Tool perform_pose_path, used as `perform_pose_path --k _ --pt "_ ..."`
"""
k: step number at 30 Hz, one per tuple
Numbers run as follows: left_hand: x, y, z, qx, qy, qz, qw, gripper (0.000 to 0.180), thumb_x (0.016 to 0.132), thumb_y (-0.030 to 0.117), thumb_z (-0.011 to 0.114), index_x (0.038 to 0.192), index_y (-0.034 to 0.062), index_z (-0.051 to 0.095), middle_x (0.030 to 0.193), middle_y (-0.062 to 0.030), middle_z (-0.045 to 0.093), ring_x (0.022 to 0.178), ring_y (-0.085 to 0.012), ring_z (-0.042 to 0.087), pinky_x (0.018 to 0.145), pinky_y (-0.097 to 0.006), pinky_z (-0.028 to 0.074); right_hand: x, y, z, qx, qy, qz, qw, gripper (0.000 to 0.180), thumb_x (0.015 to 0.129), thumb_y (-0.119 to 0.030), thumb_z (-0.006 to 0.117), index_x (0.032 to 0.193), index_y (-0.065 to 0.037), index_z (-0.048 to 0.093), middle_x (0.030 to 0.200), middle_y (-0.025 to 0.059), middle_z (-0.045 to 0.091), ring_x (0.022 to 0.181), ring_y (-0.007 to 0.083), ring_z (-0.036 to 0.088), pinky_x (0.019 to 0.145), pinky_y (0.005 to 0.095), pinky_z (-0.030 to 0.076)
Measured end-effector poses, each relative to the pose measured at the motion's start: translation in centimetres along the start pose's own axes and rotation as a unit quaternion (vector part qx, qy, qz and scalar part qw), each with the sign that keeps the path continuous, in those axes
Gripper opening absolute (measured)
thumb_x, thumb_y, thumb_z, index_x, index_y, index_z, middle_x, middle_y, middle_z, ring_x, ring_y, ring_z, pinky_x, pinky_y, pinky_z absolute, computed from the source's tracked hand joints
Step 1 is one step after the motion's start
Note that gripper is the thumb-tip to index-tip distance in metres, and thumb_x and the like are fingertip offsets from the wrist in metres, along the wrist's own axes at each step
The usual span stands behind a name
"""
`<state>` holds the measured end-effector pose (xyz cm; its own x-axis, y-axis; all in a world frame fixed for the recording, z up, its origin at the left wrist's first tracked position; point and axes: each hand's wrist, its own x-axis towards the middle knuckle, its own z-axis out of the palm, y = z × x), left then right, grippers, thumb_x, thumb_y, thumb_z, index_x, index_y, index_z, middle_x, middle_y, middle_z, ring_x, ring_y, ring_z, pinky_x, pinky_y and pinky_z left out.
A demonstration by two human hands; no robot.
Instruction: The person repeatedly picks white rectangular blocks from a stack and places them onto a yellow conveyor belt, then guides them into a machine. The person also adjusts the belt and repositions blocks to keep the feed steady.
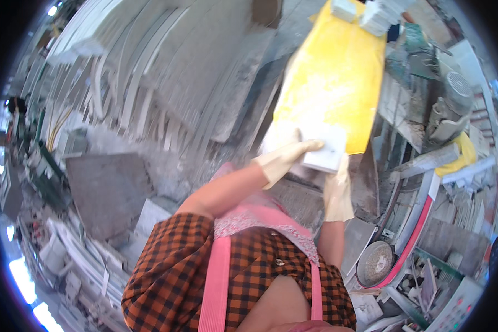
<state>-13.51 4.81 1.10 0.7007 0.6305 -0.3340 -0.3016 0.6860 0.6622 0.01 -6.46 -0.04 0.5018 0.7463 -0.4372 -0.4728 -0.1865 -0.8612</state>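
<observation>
A white square stone tile is held between my hands over the near end of a long yellow sheet. My left hand, in a cream rubber glove, grips the tile's left side with the thumb on top. On the opposite side, my right hand, gloved likewise, holds the near right corner; some of its fingers are hidden. Small stacks of white tiles stand at the sheet's far end. Glare washes out part of the yellow surface near the tile.
Long pale stone slabs lean in rows at the far left. A grey board lies below them. On the right stand a motor, a belt machine with a round wheel, and a yellow cloth. Offcuts litter both sides.
</observation>
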Motion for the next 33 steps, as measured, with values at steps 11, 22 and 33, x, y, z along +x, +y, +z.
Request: perform_pose_path --k 11,22,33 --pt "6.0 10.7 -7.0 -0.029 -0.065 -0.083 0.994 0.071 0.094 0.024 0.067 0.153 -0.0006 0.036 0.146 -0.0177 0.053 0.136 -0.0285 0.051 0.116 -0.041 0.038 6.6 -6.6 11.4 -0.258 -0.127 -0.264 0.921 0.061 0.110 -0.039 0.038 0.153 0.003 0.039 0.154 0.0229 0.045 0.146 0.0313 0.041 0.120 0.0382 0.031" --pt "24.9 26.9 -14.5 0.066 -0.029 0.012 0.997 0.071 0.088 0.037 0.075 0.143 -0.0009 0.051 0.136 -0.0141 0.064 0.127 -0.0267 0.060 0.112 -0.041 0.044 31.4 -7.2 13.4 -0.712 0.179 -0.220 0.642 0.061 0.104 -0.033 0.049 0.156 -0.003 0.038 0.162 0.0195 0.036 0.154 0.0333 0.026 0.127 0.0489 0.015" --pt "50.0 35.7 1.2 0.141 -0.065 0.010 0.988 0.057 0.096 0.040 0.065 0.141 0.0063 0.054 0.134 -0.0115 0.065 0.122 -0.0271 0.063 0.099 -0.041 0.051 32.8 -5.5 12.7 -0.760 0.172 -0.162 0.605 0.066 0.099 -0.033 0.052 0.154 0.001 0.039 0.158 0.0219 0.039 0.152 0.0368 0.028 0.126 0.0556 0.014"
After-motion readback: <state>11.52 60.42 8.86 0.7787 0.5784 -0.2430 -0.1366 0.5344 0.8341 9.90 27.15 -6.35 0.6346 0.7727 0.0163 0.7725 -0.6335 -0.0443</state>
